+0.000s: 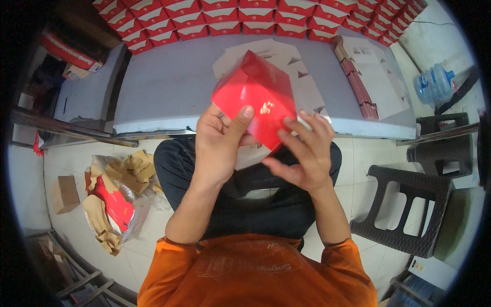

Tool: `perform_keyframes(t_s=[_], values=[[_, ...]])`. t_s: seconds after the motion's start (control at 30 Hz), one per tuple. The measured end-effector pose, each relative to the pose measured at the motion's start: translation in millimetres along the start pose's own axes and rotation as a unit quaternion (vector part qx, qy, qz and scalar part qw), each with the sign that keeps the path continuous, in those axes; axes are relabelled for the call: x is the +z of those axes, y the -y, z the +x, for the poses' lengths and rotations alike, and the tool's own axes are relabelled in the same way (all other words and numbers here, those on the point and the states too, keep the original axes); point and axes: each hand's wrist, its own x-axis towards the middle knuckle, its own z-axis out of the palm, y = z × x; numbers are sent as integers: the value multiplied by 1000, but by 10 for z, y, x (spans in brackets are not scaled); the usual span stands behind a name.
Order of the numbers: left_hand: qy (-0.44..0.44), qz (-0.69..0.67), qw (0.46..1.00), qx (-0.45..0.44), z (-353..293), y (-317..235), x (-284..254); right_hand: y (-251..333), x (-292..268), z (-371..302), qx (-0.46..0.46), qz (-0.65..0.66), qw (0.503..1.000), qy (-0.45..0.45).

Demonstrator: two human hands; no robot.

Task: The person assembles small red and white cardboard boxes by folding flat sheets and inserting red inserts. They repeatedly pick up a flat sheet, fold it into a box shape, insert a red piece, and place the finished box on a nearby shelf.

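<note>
A red cardboard box (255,92) with a small gold print is held up, tilted, over the front edge of the table. My left hand (222,138) is closed on its left side, thumb on the red face and the other fingers behind it. At the lower right edge, my right hand (306,148) has its curled fingertips on the box and its thumb by the bottom corner. Beneath the box lie flat white cardboard sheets (307,87), partly covered by it.
Rows of finished red-and-white boxes (223,27) line the back of the grey table (158,77). A stack of folded card blanks (376,77) lies at right. Dark plastic stools (404,204) and a water jug (433,84) stand right; a bag of cardboard scraps (120,197) sits left.
</note>
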Motion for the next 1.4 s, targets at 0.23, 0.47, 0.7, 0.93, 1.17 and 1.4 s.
perform_keyframes(t_s=[0.23,0.47,0.7,0.93,1.17,1.4], values=[[-10,-3,1000,14,3,-11,20,-86,-213,206,-31,30,998,43],[-12,-84,996,22,8,-89,86,-111,-285,336,-54,-31,996,58],[-23,59,997,-32,-46,80,53,-31,-262,450,-54,-82,992,76],[27,137,979,-147,250,311,-104,-435,98,227,258,289,919,80],[13,234,972,1,226,604,-269,-472,24,256,25,94,979,177],[497,412,762,50,138,136,-864,-191,58,361,134,218,916,310]])
